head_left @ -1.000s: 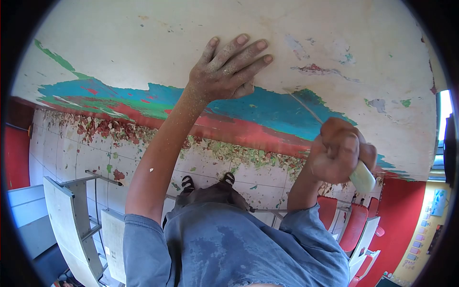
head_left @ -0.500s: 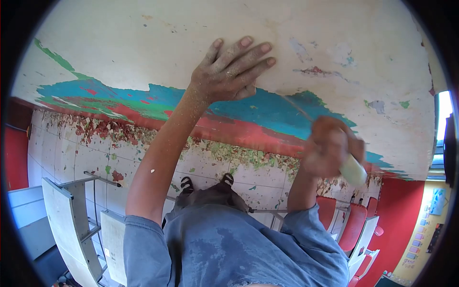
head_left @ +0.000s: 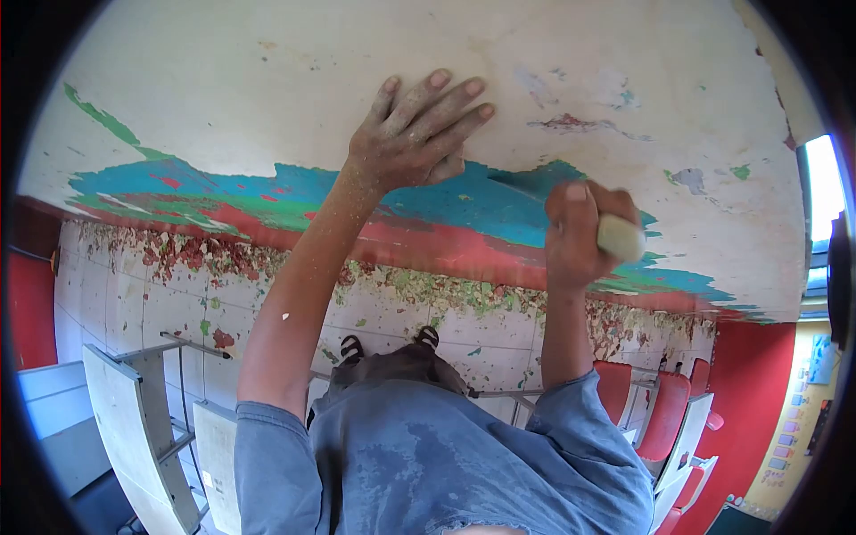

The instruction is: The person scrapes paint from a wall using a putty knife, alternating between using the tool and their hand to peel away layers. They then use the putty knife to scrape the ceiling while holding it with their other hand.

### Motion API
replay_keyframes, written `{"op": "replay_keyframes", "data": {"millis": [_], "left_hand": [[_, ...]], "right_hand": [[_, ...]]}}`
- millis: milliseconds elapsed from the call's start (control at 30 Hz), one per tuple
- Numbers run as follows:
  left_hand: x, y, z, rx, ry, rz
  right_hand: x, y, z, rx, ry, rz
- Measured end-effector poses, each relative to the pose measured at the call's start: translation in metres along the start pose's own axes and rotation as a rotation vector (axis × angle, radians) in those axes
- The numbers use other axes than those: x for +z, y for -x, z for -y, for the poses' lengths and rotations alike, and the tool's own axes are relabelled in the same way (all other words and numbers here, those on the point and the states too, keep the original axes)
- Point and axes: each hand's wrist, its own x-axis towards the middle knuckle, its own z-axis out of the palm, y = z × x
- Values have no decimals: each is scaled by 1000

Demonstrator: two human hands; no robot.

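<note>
My left hand [head_left: 415, 129] lies open and dusty against the wall [head_left: 294, 98], its fingers spread on the bare pale surface. With my right hand [head_left: 580, 227] I grip a paint scraper by its thick pale handle [head_left: 621, 239]. The scraper's blade [head_left: 526, 184] points left and lies at the upper edge of the blue paint [head_left: 473, 198]; motion blurs it a little. Below the blue band runs a strip of red paint [head_left: 419, 245], with green patches [head_left: 259, 203] farther left.
Red and green paint flakes [head_left: 446, 290] litter the tiled floor [head_left: 276, 334] along the wall's foot, near my sandalled feet. Pale desks [head_left: 134, 428] stand behind me on the left, red chairs [head_left: 664, 415] on the right. A window [head_left: 825, 196] is at the far right.
My right hand has moved up and slightly left with the scraper, its blade now on the blue paint's edge. My left hand stays on the wall; the view has shifted slightly.
</note>
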Motion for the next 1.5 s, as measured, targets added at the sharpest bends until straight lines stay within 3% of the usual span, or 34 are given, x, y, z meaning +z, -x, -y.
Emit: {"op": "replay_keyframes", "data": {"millis": [67,167,200,333,433,467,567,600,700,800,867,967,1067,1267,1433,1500], "left_hand": [[3,-3,4,-7,-18,-12],[-2,-1,-1,-17,-21,5],[-2,-1,-2,-17,-8,5],[1,-1,1,-17,-8,-2],[3,0,2,-5,-11,1],[4,0,3,-7,-19,-5],[1,1,0,-4,-16,4],[2,1,0,0,-13,4],[0,1,3,1,-18,24],[-2,6,8,48,-29,67],[-6,21,18,58,-52,102],[-7,36,31,75,-44,118],[-5,44,34,65,-46,92],[-2,44,33,67,-57,63],[-1,45,34,76,-55,66],[-4,45,34,82,-62,75]], "right_hand": [[-8,-4,7,-4,-249,52],[-5,12,4,96,-53,-160],[-3,16,-1,78,74,-152],[0,8,-4,26,98,-82],[-1,4,-1,90,-22,-58],[-4,-2,7,87,-189,-60],[-2,13,-9,70,-281,-192],[-1,13,-6,-21,-59,-189],[4,5,10,35,-234,-76],[5,7,-3,8,78,-106],[6,9,-2,-66,117,-143],[16,7,6,-101,147,-49],[21,-3,23,-120,-41,3],[26,2,13,-208,138,97],[29,-4,20,-174,-6,-3],[31,2,14,-181,147,-22]]}}
